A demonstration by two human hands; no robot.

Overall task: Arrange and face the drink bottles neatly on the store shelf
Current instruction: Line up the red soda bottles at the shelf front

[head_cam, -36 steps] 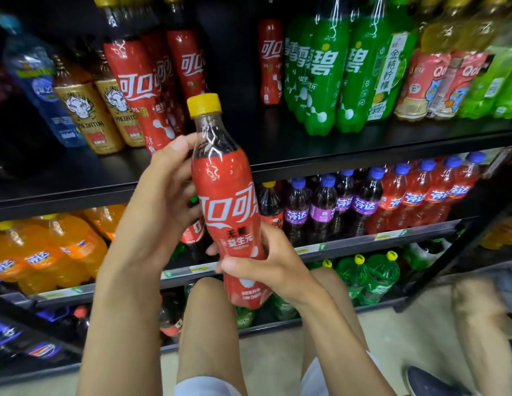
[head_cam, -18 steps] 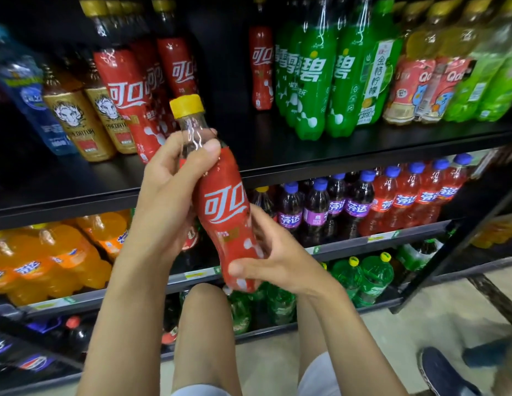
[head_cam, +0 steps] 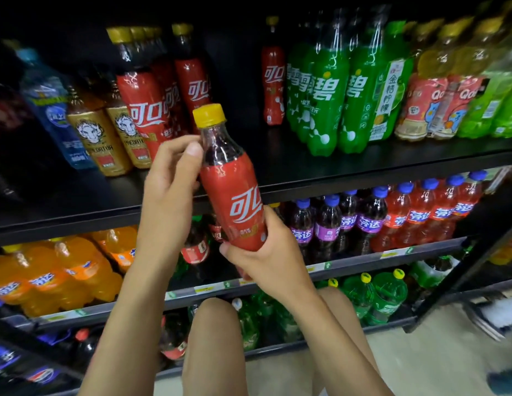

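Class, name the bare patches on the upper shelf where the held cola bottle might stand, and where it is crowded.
Bare: the upper shelf between the cola row and the lone cola bottle, and its front strip before the gold bottles. Crowded: from the green bottles rightward, packed side by side.

The cola bottle [head_cam: 235, 201] reads 可口; green bottles [head_cam: 326, 110] read 雪碧.

Overhead light is glaring in streaks on the green bottles [head_cam: 326, 90], while the back of the shelf [head_cam: 349, 164] is lying in shadow. Edges are bending and smearing, worst at right.
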